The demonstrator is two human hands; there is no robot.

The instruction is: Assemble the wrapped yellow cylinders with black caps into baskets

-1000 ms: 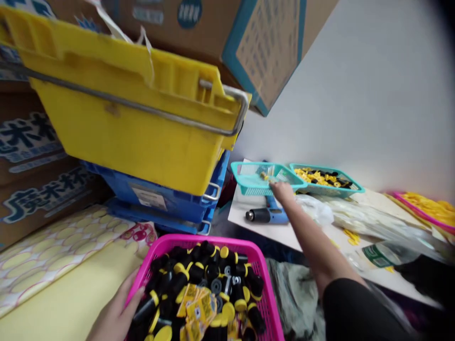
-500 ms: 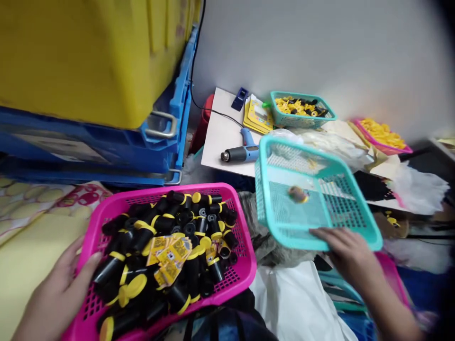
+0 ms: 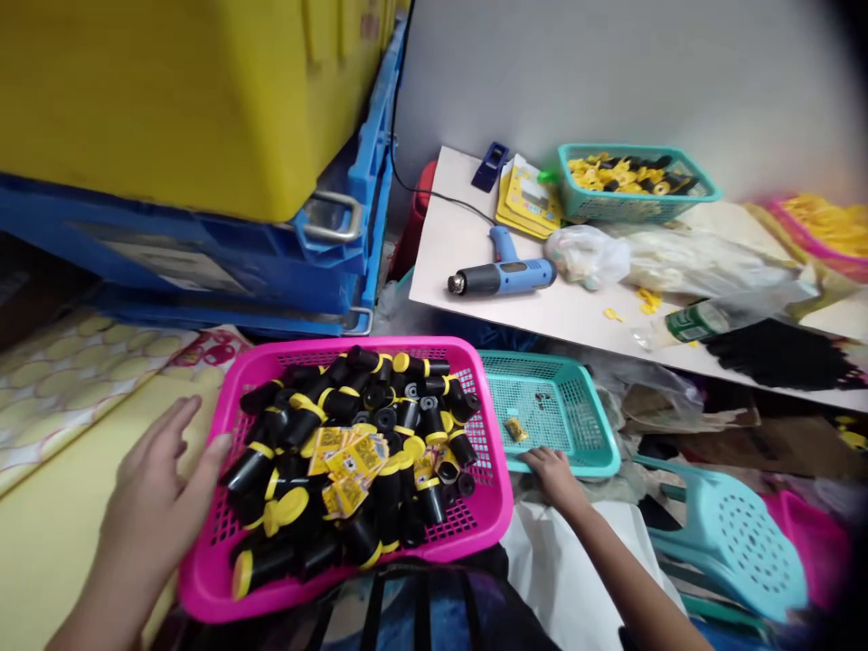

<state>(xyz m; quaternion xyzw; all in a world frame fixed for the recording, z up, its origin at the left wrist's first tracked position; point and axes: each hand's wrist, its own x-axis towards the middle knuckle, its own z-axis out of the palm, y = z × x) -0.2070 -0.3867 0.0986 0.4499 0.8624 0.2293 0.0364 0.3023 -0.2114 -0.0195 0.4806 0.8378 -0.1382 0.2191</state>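
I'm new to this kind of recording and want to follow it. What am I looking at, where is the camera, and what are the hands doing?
There is no machine here, just one person's bare hands, seen from a camera worn on the head, looking forward and down.

The left hand is open beside a bright pink plastic basket piled with black cylinders with yellow caps and small yellow printed cards. The right hand has its fingers at the near rim of a shallow turquoise plastic basket; how firmly it grips is unclear.

On the white tabletop beyond lie a blue-and-black gun-shaped tool and a second turquoise basket with yellow and black pieces.
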